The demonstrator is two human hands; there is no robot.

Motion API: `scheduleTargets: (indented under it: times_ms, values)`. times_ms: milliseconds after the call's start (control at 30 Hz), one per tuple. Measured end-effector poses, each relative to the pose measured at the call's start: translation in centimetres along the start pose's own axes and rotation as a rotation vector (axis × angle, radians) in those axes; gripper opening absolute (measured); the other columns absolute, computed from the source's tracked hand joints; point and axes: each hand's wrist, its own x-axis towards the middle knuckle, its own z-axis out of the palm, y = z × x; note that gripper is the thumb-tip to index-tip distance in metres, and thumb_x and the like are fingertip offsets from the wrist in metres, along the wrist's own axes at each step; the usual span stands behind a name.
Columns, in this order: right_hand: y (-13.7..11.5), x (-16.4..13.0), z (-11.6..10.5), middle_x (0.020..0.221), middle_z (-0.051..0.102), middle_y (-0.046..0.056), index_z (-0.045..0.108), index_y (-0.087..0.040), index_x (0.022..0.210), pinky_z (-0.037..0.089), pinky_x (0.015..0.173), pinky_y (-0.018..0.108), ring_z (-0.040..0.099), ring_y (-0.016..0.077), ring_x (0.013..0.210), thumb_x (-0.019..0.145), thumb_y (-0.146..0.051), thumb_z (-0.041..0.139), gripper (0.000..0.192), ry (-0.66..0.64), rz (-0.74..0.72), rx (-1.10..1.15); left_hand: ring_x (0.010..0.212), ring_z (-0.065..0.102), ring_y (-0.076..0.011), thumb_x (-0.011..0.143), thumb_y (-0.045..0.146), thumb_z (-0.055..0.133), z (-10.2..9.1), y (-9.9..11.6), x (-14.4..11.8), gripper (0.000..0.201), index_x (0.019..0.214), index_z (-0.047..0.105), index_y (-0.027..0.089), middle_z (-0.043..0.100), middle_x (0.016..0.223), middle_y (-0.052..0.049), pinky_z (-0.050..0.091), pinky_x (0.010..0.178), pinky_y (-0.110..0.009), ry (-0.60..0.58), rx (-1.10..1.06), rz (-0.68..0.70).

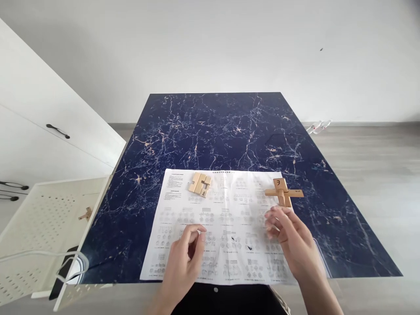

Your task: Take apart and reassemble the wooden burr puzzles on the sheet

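My left hand rests over the lower left of a printed paper sheet. Its fingers are loosely curled, thumb and index tips a little apart, with nothing visible between them. Above that hand, on the sheet, lies a flat group of light wooden puzzle blocks, one marked with a number. My right hand hovers at the sheet's right side, fingers half bent and holding nothing I can see. Just beyond its fingertips is a cross-shaped wooden interlocking puzzle with black numbers, lying over the sheet's right edge.
The sheet lies at the near edge of a dark blue marble-patterned table. A cream perforated cart stands to the left, with a small wooden piece and a white cable. White cabinets are farther left.
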Motion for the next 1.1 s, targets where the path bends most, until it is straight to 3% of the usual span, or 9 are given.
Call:
scheduleTargets:
  times_ms: [167, 267, 333, 400, 533, 633, 733, 833, 1100]
  values:
    - [1.3, -2.0, 1.7, 0.087, 0.073, 0.006, 0.071, -0.024, 0.096, 0.056, 0.070, 0.033, 0.065, 0.0213, 0.074, 0.099, -0.058, 0.067, 0.035, -0.045, -0.168, -0.414, 0.051, 0.042, -0.0131, 0.111, 0.041, 0.046, -1.7, 0.9, 1.1, 0.020, 0.111, 0.057, 0.025, 0.047, 0.062, 0.007, 0.034, 0.048, -0.025, -0.002, 0.107, 0.092]
    - [1.7, -2.3, 2.2, 0.092, 0.076, 0.009, 0.074, -0.023, 0.096, 0.053, 0.064, 0.032, 0.069, 0.0245, 0.079, 0.099, -0.061, 0.064, 0.039, -0.050, -0.220, -0.552, 0.078, 0.063, -0.0176, 0.107, 0.035, 0.056, -3.8, 1.7, 3.7, 0.012, 0.111, 0.059, 0.025, 0.064, 0.085, 0.001, 0.055, 0.075, -0.032, 0.231, 0.308, 0.296]
    - [1.7, -2.2, 2.3, 0.091, 0.077, 0.009, 0.074, -0.023, 0.096, 0.051, 0.059, 0.031, 0.069, 0.0241, 0.076, 0.100, -0.060, 0.062, 0.039, -0.060, -0.244, -0.589, 0.108, 0.065, -0.0247, 0.104, 0.034, 0.062, -5.2, 2.3, 6.1, 0.023, 0.123, 0.056, 0.025, 0.066, 0.112, -0.006, 0.055, 0.099, -0.043, 0.292, 0.457, 0.423]
    - [1.6, -2.0, 2.2, 0.088, 0.076, 0.008, 0.074, -0.023, 0.095, 0.050, 0.058, 0.031, 0.066, 0.0230, 0.073, 0.101, -0.059, 0.061, 0.038, -0.069, -0.263, -0.598, 0.133, 0.055, -0.0314, 0.100, 0.039, 0.070, -6.4, 2.7, 8.7, 0.047, 0.140, 0.049, 0.025, 0.059, 0.138, -0.012, 0.047, 0.116, -0.052, 0.208, 0.560, 0.488]
    - [1.6, -1.5, 1.7, 0.088, 0.076, 0.008, 0.073, -0.024, 0.096, 0.051, 0.062, 0.033, 0.065, 0.0232, 0.072, 0.102, -0.059, 0.061, 0.038, -0.083, -0.279, -0.584, 0.155, 0.037, -0.0372, 0.089, 0.055, 0.082, -7.2, 2.7, 12.9, 0.086, 0.157, 0.034, 0.033, 0.041, 0.165, -0.012, 0.037, 0.126, -0.059, -0.063, 0.601, 0.531]
    - [1.8, -1.1, 1.4, 0.087, 0.075, 0.007, 0.073, -0.024, 0.095, 0.052, 0.066, 0.033, 0.066, 0.0224, 0.071, 0.102, -0.058, 0.061, 0.036, -0.100, -0.278, -0.558, 0.154, 0.038, -0.0367, 0.087, 0.057, 0.084, -7.1, 2.1, 14.5, 0.091, 0.160, 0.033, 0.036, 0.045, 0.163, -0.010, 0.037, 0.125, -0.059, -0.153, 0.600, 0.503]
    - [1.9, -0.9, 1.3, 0.086, 0.073, 0.006, 0.072, -0.024, 0.095, 0.052, 0.068, 0.033, 0.066, 0.0223, 0.073, 0.102, -0.057, 0.061, 0.036, -0.108, -0.274, -0.552, 0.141, 0.050, -0.0350, 0.090, 0.058, 0.081, -7.1, 1.3, 15.2, 0.077, 0.153, 0.046, 0.032, 0.056, 0.148, -0.011, 0.045, 0.117, -0.055, -0.126, 0.601, 0.456]
    - [1.9, -0.7, 1.4, 0.086, 0.074, 0.007, 0.073, -0.024, 0.095, 0.052, 0.067, 0.033, 0.066, 0.0227, 0.073, 0.102, -0.058, 0.062, 0.036, -0.096, -0.276, -0.559, 0.130, 0.057, -0.0325, 0.089, 0.061, 0.080, -7.4, 0.7, 15.5, 0.076, 0.149, 0.048, 0.028, 0.062, 0.138, -0.010, 0.049, 0.111, -0.050, -0.085, 0.595, 0.468]
    - [1.6, -0.2, 1.9, 0.082, 0.073, 0.006, 0.072, -0.023, 0.094, 0.051, 0.063, 0.033, 0.064, 0.0217, 0.066, 0.099, -0.064, 0.063, 0.042, -0.074, -0.271, -0.573, 0.129, 0.054, -0.0342, 0.087, 0.075, 0.073, -7.7, 0.4, 15.4, 0.082, 0.151, 0.052, 0.028, 0.059, 0.140, -0.010, 0.046, 0.113, -0.053, -0.101, 0.624, 0.507]
